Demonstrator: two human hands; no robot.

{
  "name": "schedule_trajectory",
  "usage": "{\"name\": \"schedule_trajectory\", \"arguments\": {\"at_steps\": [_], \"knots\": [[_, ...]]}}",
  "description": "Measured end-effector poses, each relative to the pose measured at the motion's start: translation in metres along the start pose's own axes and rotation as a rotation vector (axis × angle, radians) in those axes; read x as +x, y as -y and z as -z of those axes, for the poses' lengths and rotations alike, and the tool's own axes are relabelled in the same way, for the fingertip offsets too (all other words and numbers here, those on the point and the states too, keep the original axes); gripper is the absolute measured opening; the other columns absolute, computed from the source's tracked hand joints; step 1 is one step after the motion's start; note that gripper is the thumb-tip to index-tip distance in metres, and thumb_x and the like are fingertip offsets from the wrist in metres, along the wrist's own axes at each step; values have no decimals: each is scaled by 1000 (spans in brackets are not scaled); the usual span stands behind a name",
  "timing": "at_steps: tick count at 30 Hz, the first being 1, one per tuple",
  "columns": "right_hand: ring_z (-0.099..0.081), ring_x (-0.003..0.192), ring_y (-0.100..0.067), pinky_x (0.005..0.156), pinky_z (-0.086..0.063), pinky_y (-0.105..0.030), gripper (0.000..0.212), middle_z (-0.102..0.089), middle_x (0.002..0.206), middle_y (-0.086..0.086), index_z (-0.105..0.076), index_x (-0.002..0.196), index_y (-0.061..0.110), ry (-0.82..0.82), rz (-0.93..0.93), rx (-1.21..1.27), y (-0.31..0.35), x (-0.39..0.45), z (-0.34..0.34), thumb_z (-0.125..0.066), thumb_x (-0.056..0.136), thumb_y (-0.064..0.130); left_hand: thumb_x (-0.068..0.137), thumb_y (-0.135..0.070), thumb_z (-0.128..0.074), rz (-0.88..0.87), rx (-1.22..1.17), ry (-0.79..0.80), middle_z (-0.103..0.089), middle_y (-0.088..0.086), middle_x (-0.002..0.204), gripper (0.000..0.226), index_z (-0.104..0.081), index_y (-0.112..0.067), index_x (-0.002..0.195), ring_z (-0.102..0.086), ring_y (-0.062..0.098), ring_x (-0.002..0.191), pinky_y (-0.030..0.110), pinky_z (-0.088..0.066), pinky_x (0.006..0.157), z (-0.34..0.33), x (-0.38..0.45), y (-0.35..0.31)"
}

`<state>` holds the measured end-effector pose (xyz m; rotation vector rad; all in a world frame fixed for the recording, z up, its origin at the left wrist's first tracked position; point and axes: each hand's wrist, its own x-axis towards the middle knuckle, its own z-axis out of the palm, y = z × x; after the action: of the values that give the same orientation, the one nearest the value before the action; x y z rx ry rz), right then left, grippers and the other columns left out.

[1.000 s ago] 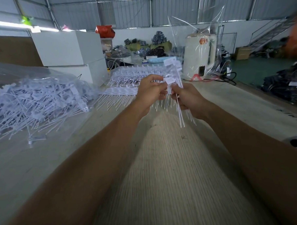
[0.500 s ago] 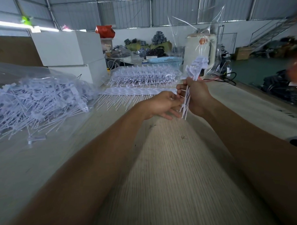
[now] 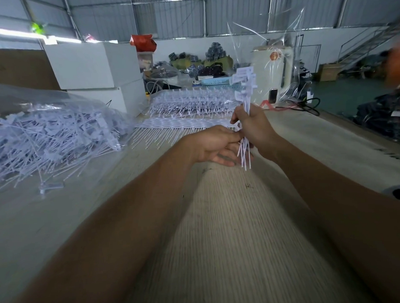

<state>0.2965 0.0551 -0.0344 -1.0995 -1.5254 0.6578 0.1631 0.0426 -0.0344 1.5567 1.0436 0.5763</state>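
Our right hand (image 3: pixel 255 130) is gripping a bundle of white tag ties (image 3: pixel 245 103) round the stems. The fingers and thumb are curling fully about it, so the flat label heads are fanning out above the fist and the thin tails are hanging below it. We are holding the bundle roughly upright, lifted clear of the table (image 3: pixel 220 230), in front of us and a little to the right. Our left hand (image 3: pixel 213 144) is lying just beside it, fingers nearly straight, their tips touching the tails under the fist. It is not wrapping round anything that we can make out.

We are judging this to be the gathering step: the right hand is squaring up a handful while the left is evening the loose ends. The tails are hanging at uneven heights and slightly splayed. The next move is therefore probably calling for the left hand to stroke or tap them level. The right hand will need to hold firmly enough that no tie slips out, yet not so hard that the stems bend.

Further out, neat rows of ties (image 3: pixel 187 101) are lying across the far end of the table, which is likely where this bundle is going. To our left a clear bag (image 3: pixel 20 97) is holding a tangled heap of the same ties, and one single tie (image 3: pixel 49 186) is lying apart near it. Behind them are standing white boxes (image 3: pixel 94 64) and a white appliance (image 3: pixel 274 72) under clear plastic film.
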Motion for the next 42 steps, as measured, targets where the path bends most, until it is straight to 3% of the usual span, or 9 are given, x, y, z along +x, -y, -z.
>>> {"name": "schedule_trajectory", "arguments": {"at_steps": [3, 7, 13, 19, 21, 24, 29, 34, 42], "knots": [[-48, 65, -4, 63, -39, -22, 31, -52, 75, 4, -55, 79, 15, -19, -10, 7, 2, 0, 2, -42, 106, 20, 105, -39, -48, -21, -50, 27, -75, 14, 108, 36, -64, -9, 116, -74, 24, 96, 36, -58, 87, -3, 0, 0], [-51, 53, -4, 44, -38, -12, 31, -51, 69, 3, -54, 78, 16, -30, -76, 27, 6, 0, 2, -43, 106, 23, 106, -27, -48, -44, -140, 17, -75, 13, 106, 26, -62, -8, 118, -74, 28, 99, 40, -60, 85, -7, 1, -2], [-47, 52, -10, 41, -38, -14, 32, -49, 64, -2, -53, 77, 12, 15, -108, 46, 4, -2, 0, -41, 107, 19, 102, -3, -41, -75, -106, -90, -74, 11, 86, 22, -61, -6, 112, -73, 26, 78, 37, -60, 77, -16, 0, -8], [-47, 34, -11, 38, -37, -19, 39, -51, 51, -4, -53, 74, 10, 16, -147, 130, -1, 1, 7, -42, 107, 29, 103, -6, -41, -88, 31, -242, -66, 8, 65, 23, -62, -7, 93, -65, 19, 56, 22, -50, 48, -26, -6, -24], [-51, 38, -15, 44, -44, -20, 48, -54, 48, -5, -56, 78, 9, 102, -142, 98, -4, -2, 6, -39, 107, 43, 105, -13, -44, -107, 17, -308, -67, 10, 67, 24, -62, -6, 91, -64, 21, 56, 22, -49, 46, -21, -12, -24], [-59, 62, -18, 61, -48, -28, 53, -64, 70, -5, -61, 85, 11, 100, -127, -46, -17, -5, 0, -37, 105, 53, 106, -16, -46, -103, 29, -416, -68, 12, 70, 26, -62, -5, 90, -64, 25, 61, 31, -50, 60, -3, -20, -17], [-65, 90, -21, 79, -46, -31, 21, -71, 93, -3, -68, 91, 15, 232, 37, -477, -49, -10, 1, -58, 98, 31, 106, -18, -46, -55, 113, -561, -69, 9, 69, 22, -61, -7, 94, -65, 19, 54, 25, -49, 53, 37, -52, 4], [-65, 95, -27, 89, -52, -41, 14, -68, 102, -10, -71, 96, 14, 324, 155, -648, -46, -10, -6, -61, 94, 24, 106, -17, -44, -30, 112, -685, -70, 14, 72, 19, -59, -7, 98, -65, 21, 56, 27, -49, 56, 75, -113, 26], [-63, 94, -24, 87, -50, -35, 12, -66, 101, -6, -72, 95, 16, 303, 173, -632, -47, -11, -3, -62, 95, 23, 108, -18, -41, -54, -70, -873, -68, 17, 70, 19, -52, -6, 99, -65, 25, 54, 28, -52, 50, 95, -214, 74]]}}
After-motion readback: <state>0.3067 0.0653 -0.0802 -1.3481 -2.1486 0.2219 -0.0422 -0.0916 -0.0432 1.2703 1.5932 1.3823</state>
